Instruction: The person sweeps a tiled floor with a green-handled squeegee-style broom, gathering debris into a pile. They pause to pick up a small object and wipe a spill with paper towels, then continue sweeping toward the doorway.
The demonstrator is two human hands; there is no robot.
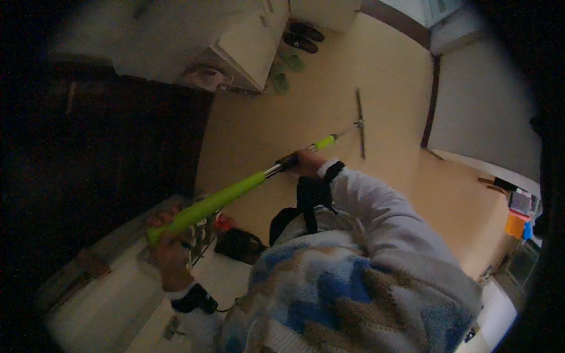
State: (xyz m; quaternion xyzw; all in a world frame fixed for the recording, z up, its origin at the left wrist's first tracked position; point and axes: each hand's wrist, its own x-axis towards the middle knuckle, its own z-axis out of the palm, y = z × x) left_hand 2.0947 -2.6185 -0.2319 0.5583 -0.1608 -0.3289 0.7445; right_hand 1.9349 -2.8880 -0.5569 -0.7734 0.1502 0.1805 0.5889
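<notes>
A long-handled flat mop (220, 199) with a lime-green grip and a metal pole runs diagonally across the view. My left hand (170, 247) wraps the end of the green grip at lower left. Farther along, my right hand (309, 162) is closed around the pole at a dark section, with a shorter green sleeve just beyond it. At the far end, the narrow dark mop head (360, 125) appears to lie on the tan floor (393, 88). Dark bands circle both my wrists.
Green slippers (280, 82) and a pair of dark shoes (303, 37) lie beside a pale cabinet (247, 48). A light wall or panel (481, 106) with dark skirting borders the floor at right. Several items, one an orange object (514, 226), stand at the right edge.
</notes>
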